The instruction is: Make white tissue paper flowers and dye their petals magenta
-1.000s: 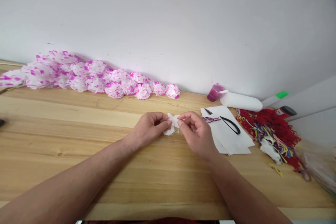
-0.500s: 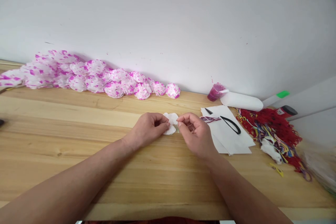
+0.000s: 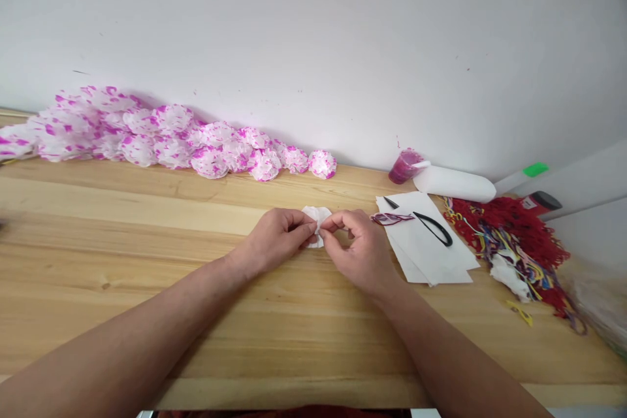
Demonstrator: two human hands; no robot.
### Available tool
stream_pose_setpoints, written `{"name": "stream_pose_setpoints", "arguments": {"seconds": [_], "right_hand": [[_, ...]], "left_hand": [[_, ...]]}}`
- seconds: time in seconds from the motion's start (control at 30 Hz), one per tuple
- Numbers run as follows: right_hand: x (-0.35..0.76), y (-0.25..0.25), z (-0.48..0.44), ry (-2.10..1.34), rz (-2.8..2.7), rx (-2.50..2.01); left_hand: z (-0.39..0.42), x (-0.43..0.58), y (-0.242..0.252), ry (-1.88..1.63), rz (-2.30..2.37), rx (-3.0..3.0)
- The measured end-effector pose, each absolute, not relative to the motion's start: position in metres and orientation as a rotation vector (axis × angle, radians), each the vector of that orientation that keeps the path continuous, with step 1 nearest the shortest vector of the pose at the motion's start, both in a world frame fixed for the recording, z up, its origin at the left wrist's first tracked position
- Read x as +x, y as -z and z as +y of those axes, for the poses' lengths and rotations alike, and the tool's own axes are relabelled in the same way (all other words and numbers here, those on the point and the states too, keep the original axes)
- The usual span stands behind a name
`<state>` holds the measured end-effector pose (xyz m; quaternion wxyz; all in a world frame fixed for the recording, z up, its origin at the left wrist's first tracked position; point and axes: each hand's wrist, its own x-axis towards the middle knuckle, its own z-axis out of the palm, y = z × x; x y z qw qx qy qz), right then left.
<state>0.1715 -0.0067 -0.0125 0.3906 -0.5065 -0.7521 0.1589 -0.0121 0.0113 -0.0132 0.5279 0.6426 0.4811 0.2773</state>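
Note:
A small white paper flower (image 3: 317, 214) with a ruffled edge is between my two hands, just above the wooden table (image 3: 274, 333). My left hand (image 3: 279, 235) pinches it from the left between thumb and fingers. From the right, the thumb and fingertips of my right hand (image 3: 360, 245) close on it near its middle. My fingers cover part of the flower. Right of my right hand lie white paper sheets (image 3: 416, 261), with black-handled scissors (image 3: 433, 228) and a bundle of purple and white thread (image 3: 392, 218) on them.
Paper pompoms (image 3: 176, 137) with magenta edges line the wall at the left. At the back right are a cup of purple liquid (image 3: 405, 168), a white roll (image 3: 455, 184) and a dark-lidded jar (image 3: 541, 201). Red and multicoloured yarn (image 3: 519, 235) is heaped at the right.
My right hand has moved left, its fingertips now meeting the paper flower beside my left fingers. The flower's petals look more gathered. The view has shifted slightly.

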Motion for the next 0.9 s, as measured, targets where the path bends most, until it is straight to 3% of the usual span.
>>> {"name": "stream_pose_setpoints", "arguments": {"seconds": [0.5, 0.9], "right_hand": [[0.1675, 0.0147, -0.0073, -0.614, -1.835, -1.418], [0.1662, 0.0144, -0.0082, -0.588, -1.836, -1.431]], "left_hand": [[0.0132, -0.0124, 0.0107, -0.622, 1.153, 1.469], [0.0143, -0.0121, 0.0105, -0.602, 1.153, 1.500]]}}
